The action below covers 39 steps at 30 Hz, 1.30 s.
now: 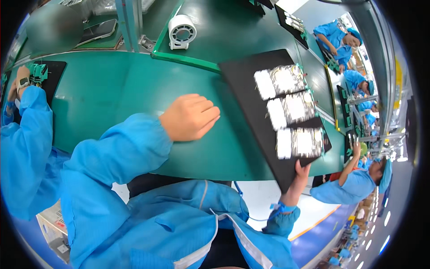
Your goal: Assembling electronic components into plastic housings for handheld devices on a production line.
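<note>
My right hand [296, 184] grips the near corner of a flat black tray [251, 103], its thumb on top and its other fingers mostly hidden underneath. The tray is tilted over the right part of the table. Three electronic assemblies lie on it in a row: a far one [286, 78], a middle one [296, 107] and a near one [304, 142], each with a bright white block and a glaring silvery part. My left hand [190, 117] is over the green tabletop, left of the tray, its fingers curled together with nothing visible in them.
A small white fan [181, 32] stands behind the green raised edging [188, 62]. At far left, a co-worker's hands [21, 80] work at green parts on a black mat [54, 76]. Another black tray [292, 26] lies far right. Several co-workers sit along the right.
</note>
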{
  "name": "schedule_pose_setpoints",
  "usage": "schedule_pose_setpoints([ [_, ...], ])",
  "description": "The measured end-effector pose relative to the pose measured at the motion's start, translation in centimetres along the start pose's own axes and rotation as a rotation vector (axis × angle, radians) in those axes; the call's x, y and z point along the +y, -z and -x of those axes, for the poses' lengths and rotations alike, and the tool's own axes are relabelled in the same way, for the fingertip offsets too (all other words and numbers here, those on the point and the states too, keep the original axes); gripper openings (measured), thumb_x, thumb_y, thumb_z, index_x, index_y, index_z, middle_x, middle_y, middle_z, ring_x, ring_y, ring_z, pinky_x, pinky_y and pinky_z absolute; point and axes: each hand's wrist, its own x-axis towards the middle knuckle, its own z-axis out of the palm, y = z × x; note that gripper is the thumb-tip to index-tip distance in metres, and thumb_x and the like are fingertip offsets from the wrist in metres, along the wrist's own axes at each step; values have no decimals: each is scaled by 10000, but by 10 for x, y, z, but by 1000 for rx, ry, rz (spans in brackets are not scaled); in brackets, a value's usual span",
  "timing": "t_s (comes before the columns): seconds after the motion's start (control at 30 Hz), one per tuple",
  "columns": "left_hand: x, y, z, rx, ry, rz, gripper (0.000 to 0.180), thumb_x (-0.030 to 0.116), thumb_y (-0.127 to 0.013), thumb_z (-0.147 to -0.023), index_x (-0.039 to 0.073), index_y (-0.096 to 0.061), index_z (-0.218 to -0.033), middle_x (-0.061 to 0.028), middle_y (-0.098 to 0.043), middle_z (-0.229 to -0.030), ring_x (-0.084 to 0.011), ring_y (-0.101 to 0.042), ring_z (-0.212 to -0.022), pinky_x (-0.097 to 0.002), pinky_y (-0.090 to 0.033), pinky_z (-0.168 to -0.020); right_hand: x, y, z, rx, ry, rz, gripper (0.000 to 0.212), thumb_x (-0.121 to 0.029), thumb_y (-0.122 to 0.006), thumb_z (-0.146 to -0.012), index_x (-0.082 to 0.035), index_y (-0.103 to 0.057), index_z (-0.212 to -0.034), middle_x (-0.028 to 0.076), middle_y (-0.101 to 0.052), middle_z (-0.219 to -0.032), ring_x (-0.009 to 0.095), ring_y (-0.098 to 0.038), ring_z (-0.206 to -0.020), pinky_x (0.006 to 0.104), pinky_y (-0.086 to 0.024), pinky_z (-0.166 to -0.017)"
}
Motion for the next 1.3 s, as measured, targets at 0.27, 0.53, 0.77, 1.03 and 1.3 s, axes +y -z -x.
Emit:
schedule_pose_setpoints([
  [0.27,-27,-19,9,-151,192,126,61,70,-642,-853,26,-608,-878,-122,-585,-832,-312,-589,-777,-415,-485,-691,62,-156,-159,-178,-104,-368,431,-78,-551,-1010,-48,-395,-1411,158,-468,-1440,334,-566,-1195,494,-489,-1048],
  [0.53,-31,-19,17,-215,222,214,106,69,-621,-860,31,-596,-955,-135,-578,-888,-326,-600,-870,-420,-504,-784,68,-163,-172,-708,-199,112,407,-205,-510,-1036,35,-463,-1361,165,-649,-1167,207,-703,-787,271,-591,-607],
  [0.77,-31,-16,17,-174,298,311,94,63,-609,-866,44,-596,-958,-121,-568,-888,-314,-589,-869,-414,-499,-790,85,-174,-155,-713,109,373,240,-103,-541,-1013,22,-557,-1218,120,-626,-1097,137,-631,-775,252,-517,-656],
  [1.03,-31,-11,10,-225,277,279,105,48,-603,-879,43,-604,-983,-110,-580,-907,-313,-588,-876,-407,-499,-795,84,-180,-142,-766,233,470,198,-92,-549,-1004,6,-608,-1165,90,-657,-1044,115,-605,-802,254,-505,-707],
  [1.3,-33,-13,14,-210,237,224,94,35,-601,-879,34,-608,-972,-113,-599,-879,-316,-601,-836,-408,-507,-783,85,-175,-144,-760,238,475,190,-82,-549,-999,2,-614,-1156,76,-660,-1028,108,-598,-804,247,-496,-700],
])
